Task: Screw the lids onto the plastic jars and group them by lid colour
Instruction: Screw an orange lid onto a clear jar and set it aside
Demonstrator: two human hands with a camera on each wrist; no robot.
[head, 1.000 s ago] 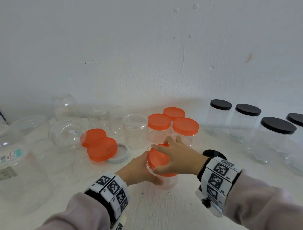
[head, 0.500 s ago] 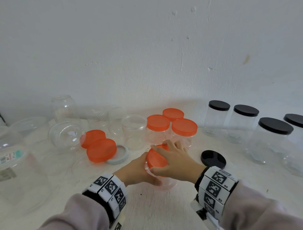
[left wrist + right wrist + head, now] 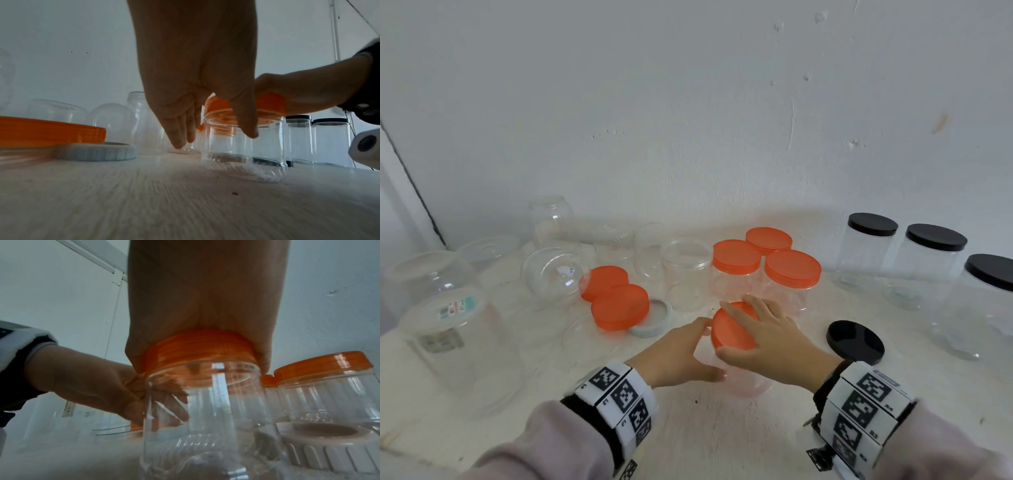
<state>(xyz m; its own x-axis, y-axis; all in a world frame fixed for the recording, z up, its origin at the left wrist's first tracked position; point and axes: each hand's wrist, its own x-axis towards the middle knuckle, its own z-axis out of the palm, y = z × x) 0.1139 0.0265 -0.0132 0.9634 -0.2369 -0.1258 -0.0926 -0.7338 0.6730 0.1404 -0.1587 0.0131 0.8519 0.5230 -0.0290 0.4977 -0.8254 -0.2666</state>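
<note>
A clear plastic jar [image 3: 751, 382] stands on the white table near me. An orange lid [image 3: 726, 337] sits on its mouth. My right hand [image 3: 739, 329] lies over the lid from above, thumb and fingers curled round its ribbed rim [image 3: 201, 350]. My left hand [image 3: 710, 349] holds the jar's body from the left, thumb in front and fingers behind [image 3: 164, 395]. In the left wrist view the jar [image 3: 242, 146] stands upright under the lid [image 3: 269, 104]. Behind stand three orange-lidded jars [image 3: 736, 257].
Black-lidded jars [image 3: 873, 224] stand at the right, a loose black lid [image 3: 856, 341] beside my right wrist. Two loose orange lids [image 3: 619, 306] and a grey lid [image 3: 654, 325] lie to the left. Open jars [image 3: 686, 270] and large clear jars [image 3: 458, 342] fill the left.
My right hand has turned on the orange lid, and its wrist has swung toward me, uncovering the loose black lid. The left hand stays on the jar.
</note>
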